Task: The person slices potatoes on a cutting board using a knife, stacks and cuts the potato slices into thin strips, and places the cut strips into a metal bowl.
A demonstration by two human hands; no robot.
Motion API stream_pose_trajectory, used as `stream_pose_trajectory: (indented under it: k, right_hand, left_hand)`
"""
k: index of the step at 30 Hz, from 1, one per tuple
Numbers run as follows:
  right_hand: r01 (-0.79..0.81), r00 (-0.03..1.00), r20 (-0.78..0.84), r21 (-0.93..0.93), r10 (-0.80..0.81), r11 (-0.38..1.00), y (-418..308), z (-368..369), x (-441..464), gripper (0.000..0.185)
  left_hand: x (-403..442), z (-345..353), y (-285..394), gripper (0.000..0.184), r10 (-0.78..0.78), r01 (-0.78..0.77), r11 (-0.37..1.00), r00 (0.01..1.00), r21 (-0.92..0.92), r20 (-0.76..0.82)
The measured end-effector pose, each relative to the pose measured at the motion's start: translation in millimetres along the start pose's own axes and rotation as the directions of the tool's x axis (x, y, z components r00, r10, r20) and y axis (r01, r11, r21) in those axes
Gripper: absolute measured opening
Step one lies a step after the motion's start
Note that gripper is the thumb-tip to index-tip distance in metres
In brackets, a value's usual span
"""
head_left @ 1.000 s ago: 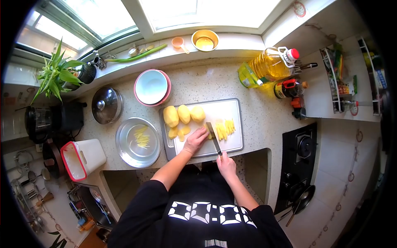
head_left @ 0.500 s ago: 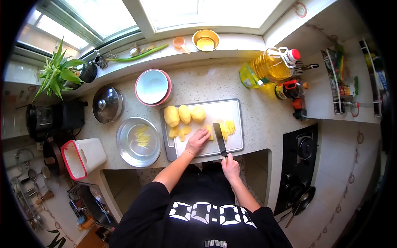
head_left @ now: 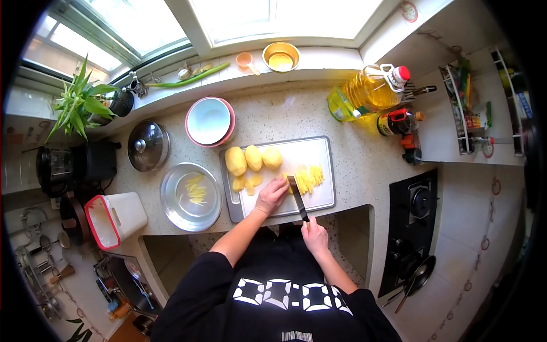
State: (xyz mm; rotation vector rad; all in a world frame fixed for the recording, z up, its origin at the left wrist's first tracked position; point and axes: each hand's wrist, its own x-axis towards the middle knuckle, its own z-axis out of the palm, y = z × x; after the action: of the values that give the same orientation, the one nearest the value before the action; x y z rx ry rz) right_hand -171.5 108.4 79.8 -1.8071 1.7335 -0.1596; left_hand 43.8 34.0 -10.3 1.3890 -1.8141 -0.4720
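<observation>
My right hand (head_left: 314,235) grips the handle of a dark-bladed knife (head_left: 298,198), whose blade rests at the potato beside my left fingertips. My left hand (head_left: 273,195) presses with curled fingers on a potato piece (head_left: 287,179), mostly hidden beneath them. Both are over a white cutting board (head_left: 273,208) with a grey edge. Right of the blade lie yellow potato strips (head_left: 310,179). Several peeled potatoes (head_left: 235,161) sit at the board's upper left, with smaller cut pieces (head_left: 249,186) below them.
Left of the board stands a metal bowl (head_left: 171,196) holding strips. Behind are stacked bowls (head_left: 208,121) and a glass lid (head_left: 148,145). An oil bottle (head_left: 373,88) and a sauce bottle (head_left: 396,122) stand back right, near a stove (head_left: 411,222). A white bin (head_left: 126,214) is left.
The knife first moved right, away from my left fingers, and is now back against them. My right hand moved with it. My left hand stays nearly in place.
</observation>
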Motion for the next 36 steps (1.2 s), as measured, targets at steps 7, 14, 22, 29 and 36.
stream_pose_trajectory:
  k: [7,14,22,29,36]
  right_hand:
    - [-0.016,1.0,0.019,-0.02,0.017,1.0,0,4,3,0.022]
    - [-0.049,0.999,-0.005,-0.028,0.049,0.998,0,19,18,0.024]
    - [-0.101,0.993,-0.053,0.104,0.107,0.989,1,27,18,0.024]
    - [-0.031,0.999,-0.037,0.07,0.034,0.997,-3,7,6,0.022]
    - [0.0,1.0,-0.012,0.024,0.0,1.0,-5,1,2,0.022]
  left_hand:
    - [-2,2,-5,0.025,0.003,-0.003,1.0,1.0,-0.009,0.013]
    - [-2,2,-4,0.023,0.007,-0.007,1.0,1.0,0.006,0.012]
    - [-1,0,-4,0.024,0.003,-0.003,1.0,1.0,-0.015,-0.009]
    - [0,1,-1,0.029,-0.056,0.056,0.998,0.998,-0.034,-0.015]
    - [0,3,-4,0.031,-0.044,0.043,0.998,0.999,-0.035,-0.017]
